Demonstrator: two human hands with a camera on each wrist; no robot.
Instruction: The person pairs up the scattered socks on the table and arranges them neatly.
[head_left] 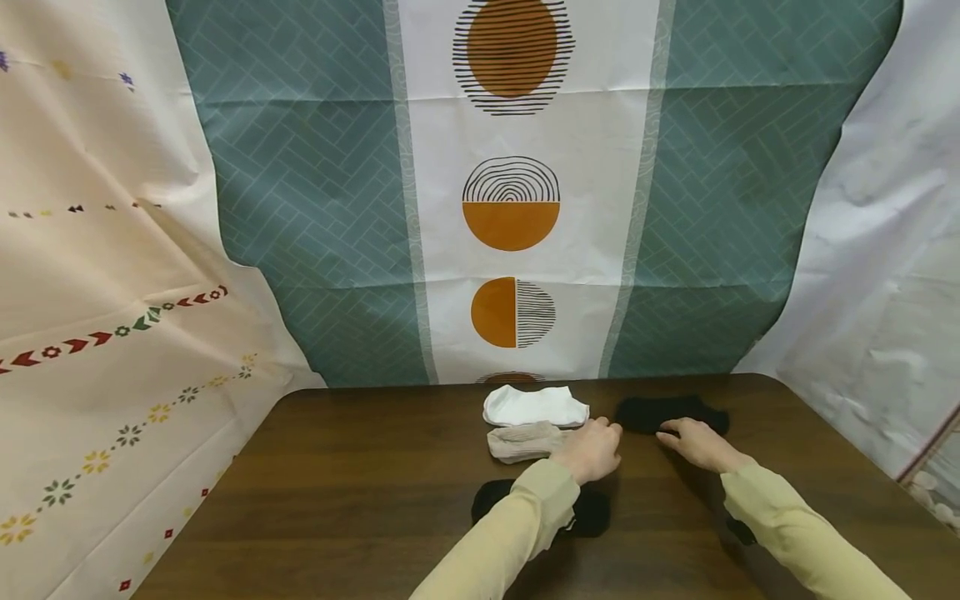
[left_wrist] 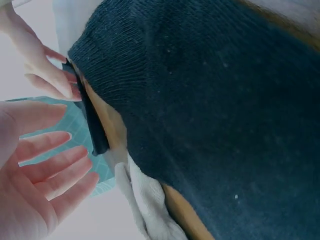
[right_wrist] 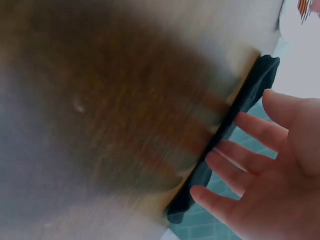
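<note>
My left hand (head_left: 588, 450) hovers by the right end of a beige sock (head_left: 521, 442), its fingers spread loosely with nothing between them. Behind the beige sock lies a white sock (head_left: 534, 406). A black sock (head_left: 592, 512) lies beneath my left forearm, which hides its middle; it fills much of the left wrist view. My right hand (head_left: 701, 443) is at the front edge of another black sock (head_left: 666, 412) at the back right. In the right wrist view its fingers (right_wrist: 227, 170) are loosely extended, overlapping that black sock (right_wrist: 192, 187).
A dark piece of fabric (head_left: 741, 531) shows partly from under my right forearm. Everything lies on a dark brown wooden table (head_left: 337, 500). A patterned cloth (head_left: 300, 208) hangs behind the table, with pale cloths (head_left: 90, 275) on either side.
</note>
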